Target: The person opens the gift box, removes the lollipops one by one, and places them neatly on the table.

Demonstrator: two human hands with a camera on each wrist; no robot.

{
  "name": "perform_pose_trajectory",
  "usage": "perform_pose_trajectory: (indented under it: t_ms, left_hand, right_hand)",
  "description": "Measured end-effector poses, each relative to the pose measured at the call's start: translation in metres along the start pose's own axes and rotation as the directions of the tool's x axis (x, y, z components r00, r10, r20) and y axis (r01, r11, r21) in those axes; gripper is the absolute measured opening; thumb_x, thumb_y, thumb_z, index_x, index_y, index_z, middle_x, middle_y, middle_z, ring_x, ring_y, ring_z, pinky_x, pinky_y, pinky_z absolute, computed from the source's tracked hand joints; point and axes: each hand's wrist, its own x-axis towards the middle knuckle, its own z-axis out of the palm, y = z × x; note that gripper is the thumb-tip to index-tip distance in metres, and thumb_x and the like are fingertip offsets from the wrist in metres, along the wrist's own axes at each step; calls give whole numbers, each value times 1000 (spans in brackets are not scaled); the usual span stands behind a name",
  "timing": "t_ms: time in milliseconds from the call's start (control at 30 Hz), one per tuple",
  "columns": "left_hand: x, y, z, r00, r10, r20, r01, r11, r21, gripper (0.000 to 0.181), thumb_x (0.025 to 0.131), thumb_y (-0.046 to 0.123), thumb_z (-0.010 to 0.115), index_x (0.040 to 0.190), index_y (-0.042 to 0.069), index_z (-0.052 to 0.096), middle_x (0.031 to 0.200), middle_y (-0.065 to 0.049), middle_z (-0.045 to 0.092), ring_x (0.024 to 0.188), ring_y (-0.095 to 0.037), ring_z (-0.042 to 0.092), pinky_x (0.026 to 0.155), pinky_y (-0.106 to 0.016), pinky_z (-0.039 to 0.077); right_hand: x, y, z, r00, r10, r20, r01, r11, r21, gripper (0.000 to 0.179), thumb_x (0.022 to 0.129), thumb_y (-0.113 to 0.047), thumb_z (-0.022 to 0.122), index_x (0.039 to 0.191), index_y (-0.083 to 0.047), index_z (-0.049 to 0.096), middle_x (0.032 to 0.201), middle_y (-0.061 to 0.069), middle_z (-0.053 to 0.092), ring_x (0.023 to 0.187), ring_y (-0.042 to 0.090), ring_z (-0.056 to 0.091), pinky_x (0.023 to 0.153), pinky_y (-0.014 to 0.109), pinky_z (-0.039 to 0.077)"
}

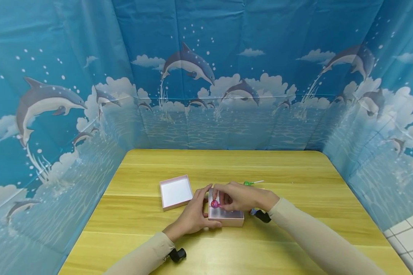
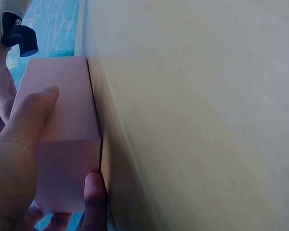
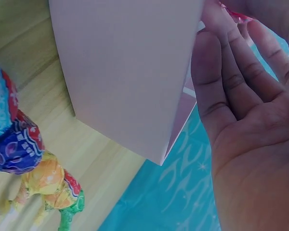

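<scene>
A pink box point(image 1: 231, 222) with a silvery-grey inside stands on the table. My left hand point(image 1: 192, 217) grips it at its left side; in the left wrist view the thumb point(image 2: 36, 107) lies along one pink wall and other fingers reach round the box's end. Over the box's opening, my right hand point(image 1: 239, 196) pinches a lollipop point(image 1: 215, 204) in a pink-red wrapper. Only a bit of that red wrapper shows in the right wrist view, beyond the fingers point(image 3: 209, 72). The lollipop's stick is hidden by the hand.
Left of the box lies its shallow lid point(image 1: 176, 193), white inside up. A green lollipop point(image 1: 248, 183) with a white stick lies behind the right hand. Several wrapped lollipops, including a blue one point(image 3: 20, 149) and an orange one point(image 3: 44, 175), lie right of the box. A dolphin-print curtain point(image 1: 206, 126) surrounds the table.
</scene>
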Motion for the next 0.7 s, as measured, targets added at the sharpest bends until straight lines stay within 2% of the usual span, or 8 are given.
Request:
perform_pose_trajectory:
  t_ms: [100, 167, 400, 467, 567, 700]
  left_hand:
    - [0, 0, 0, 1000, 1, 4, -1, 1000, 0, 136, 86, 51, 106, 188, 19, 22, 183, -14, 41, 153, -28, 59, 128, -56, 54]
    - [0, 0, -1, 1000, 3, 9, -3, 1000, 1, 136, 87, 52, 105, 188, 19, 21, 183, -14, 41, 151, -28, 59, 125, -55, 56]
    - [-2, 1, -2, 1000, 1, 25, -1, 1000, -1, 136, 88, 57, 103, 189, 20, 19, 184, -16, 39, 152, -29, 58, 124, -54, 58]
    - [-2, 2, -3, 1000, -5, 30, 6, 1000, -22, 134, 90, 57, 101, 189, 20, 18, 185, -16, 37, 152, -29, 58, 121, -50, 61]
    - [-2, 2, -3, 999, -16, 44, 19, 997, -73, 129, 95, 54, 97, 189, 19, 16, 186, -18, 35, 149, -30, 60, 108, -36, 67]
    - [-4, 1, -2, 998, -18, 59, 24, 994, -105, 123, 101, 51, 93, 189, 18, 15, 185, -19, 34, 150, -31, 60, 98, -21, 66]
  right_hand:
    - [-4, 1, 1, 1000, -7, -16, 7, 1000, 12, 37, 111, -10, 79, 145, -20, 68, 102, -13, 76, 89, -2, 71, 84, 23, 64]
    - [-5, 1, 2, 999, -18, -29, 18, 1000, 18, 40, 112, -9, 78, 148, -20, 69, 102, -13, 77, 88, -2, 71, 83, 23, 65]
    - [-11, 2, 7, 996, -37, -82, 40, 998, 43, 33, 111, -12, 80, 141, -23, 69, 99, -11, 77, 85, -2, 71, 80, 23, 65]
    - [-12, 2, 8, 995, -31, -99, 38, 997, 61, 33, 111, -12, 81, 140, -22, 68, 100, -10, 78, 85, -1, 71, 80, 24, 65]
    - [-12, 2, 9, 992, -23, -120, 35, 995, 93, 33, 111, -11, 80, 139, -22, 66, 102, -6, 80, 87, 1, 73, 81, 25, 66]
    - [-13, 4, 11, 987, -26, -157, 43, 993, 110, 34, 110, -8, 81, 137, -22, 65, 102, -5, 80, 88, 2, 73, 82, 26, 67]
